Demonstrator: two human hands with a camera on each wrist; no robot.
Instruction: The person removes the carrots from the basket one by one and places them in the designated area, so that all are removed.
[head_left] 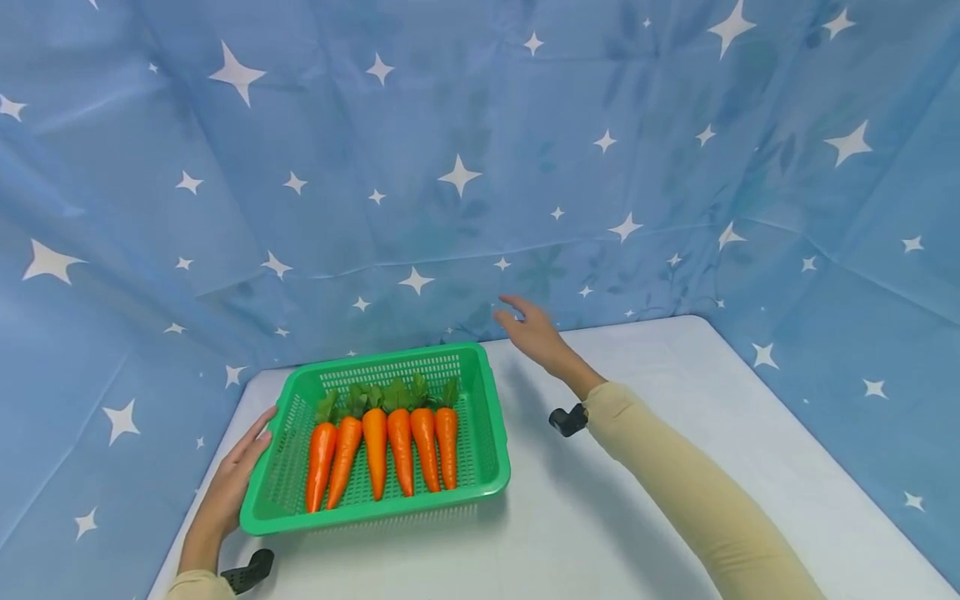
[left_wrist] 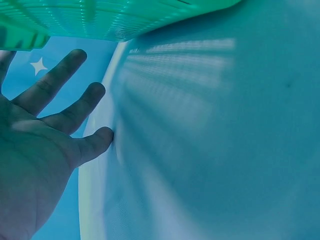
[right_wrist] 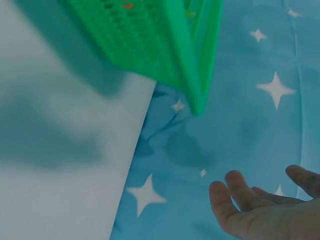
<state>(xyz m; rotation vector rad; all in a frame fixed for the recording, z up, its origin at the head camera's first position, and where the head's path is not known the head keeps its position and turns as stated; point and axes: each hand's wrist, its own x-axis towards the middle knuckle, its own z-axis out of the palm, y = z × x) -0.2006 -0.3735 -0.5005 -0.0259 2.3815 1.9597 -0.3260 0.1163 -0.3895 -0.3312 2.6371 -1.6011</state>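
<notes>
A green plastic basket (head_left: 498, 450) stands on the table, with several orange carrots (head_left: 400, 442) lying side by side in it, leafy tops (head_left: 397, 395) toward the back. At its left wall is my left hand (head_left: 228, 482), fingertips right at the rim in the head view. The left wrist view shows that hand (left_wrist: 35, 140) with fingers spread and fairly straight below the basket's side (left_wrist: 110, 20). My right hand (head_left: 538, 337) is raised off the basket's back right corner, fingers extended and nothing in it. In the right wrist view, the hand (right_wrist: 265, 207) is apart from the basket (right_wrist: 145, 45).
A white table (head_left: 600, 500) carries the basket, its back edge close behind it. Blue cloth with white stars (head_left: 480, 217) hangs behind and along both sides. A dark wrist camera (head_left: 568, 420) sits on each forearm.
</notes>
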